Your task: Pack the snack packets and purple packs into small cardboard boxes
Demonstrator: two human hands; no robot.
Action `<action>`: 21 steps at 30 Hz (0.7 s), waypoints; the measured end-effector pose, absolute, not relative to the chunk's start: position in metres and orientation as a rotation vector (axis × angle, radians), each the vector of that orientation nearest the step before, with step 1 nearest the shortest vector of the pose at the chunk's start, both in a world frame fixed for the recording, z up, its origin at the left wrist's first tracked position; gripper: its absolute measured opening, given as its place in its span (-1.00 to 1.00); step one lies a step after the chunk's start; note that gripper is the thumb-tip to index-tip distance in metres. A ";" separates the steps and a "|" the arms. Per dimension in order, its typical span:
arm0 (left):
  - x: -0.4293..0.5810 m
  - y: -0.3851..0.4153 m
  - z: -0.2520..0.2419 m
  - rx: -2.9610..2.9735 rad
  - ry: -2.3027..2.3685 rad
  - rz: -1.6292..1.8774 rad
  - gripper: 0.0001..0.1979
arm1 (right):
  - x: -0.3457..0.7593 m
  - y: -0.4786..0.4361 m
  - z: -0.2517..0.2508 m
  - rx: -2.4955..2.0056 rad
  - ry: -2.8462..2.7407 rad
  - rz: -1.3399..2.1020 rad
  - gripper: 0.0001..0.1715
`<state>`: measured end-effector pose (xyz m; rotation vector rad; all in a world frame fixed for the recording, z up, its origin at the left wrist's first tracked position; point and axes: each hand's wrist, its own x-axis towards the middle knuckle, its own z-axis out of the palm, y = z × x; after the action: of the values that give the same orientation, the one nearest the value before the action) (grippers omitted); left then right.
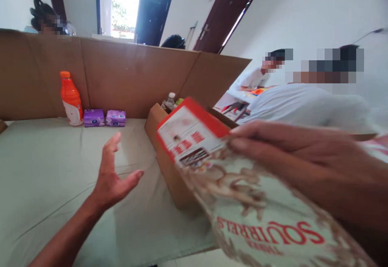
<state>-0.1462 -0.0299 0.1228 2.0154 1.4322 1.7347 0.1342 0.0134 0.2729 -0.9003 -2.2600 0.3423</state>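
Note:
My right hand (291, 157) pinches the edge of a snack bag (242, 194) with a red end, a white label and red "SQUIRRELS" lettering upside down. The bag hangs at a slant in front of a cardboard box (172, 178), hiding part of it. Over the cloth-covered table, my left hand (112, 178) holds nothing, its thumb and fingers apart. Farther back stand an orange bottle (71, 99) and two purple packs, one on the left (93, 117) and one on the right (116, 118). A clear bottle (170, 101) shows inside the box.
A tall cardboard panel (136, 77) runs along the back of the table (48, 178). Two people in light shirts are at the right, the nearer one's shirt (303, 105) close behind my right hand. More heads show beyond the panel.

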 end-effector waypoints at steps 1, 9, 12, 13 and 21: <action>-0.163 -0.037 0.128 1.950 1.419 1.655 -0.13 | 0.121 0.012 0.265 -0.872 -2.347 0.496 -0.64; -0.222 -0.078 0.115 1.205 1.190 1.083 -0.59 | 0.018 0.004 0.198 -0.564 -2.791 0.902 -0.81; -0.228 -0.079 0.101 1.140 1.238 1.109 -0.63 | 0.004 0.007 0.187 -0.565 -2.815 0.946 -0.82; -0.231 -0.078 0.098 1.115 1.257 1.133 -0.63 | 0.003 0.011 0.186 -0.580 -2.795 0.960 -0.80; -0.295 -0.029 0.103 0.733 1.465 1.441 -0.59 | 0.062 0.121 0.212 -1.173 -2.060 0.650 -0.79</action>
<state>-0.2946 -0.0289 0.1033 0.7333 1.4652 1.4411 0.0618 0.1213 0.2123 -1.1733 -2.0604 0.6499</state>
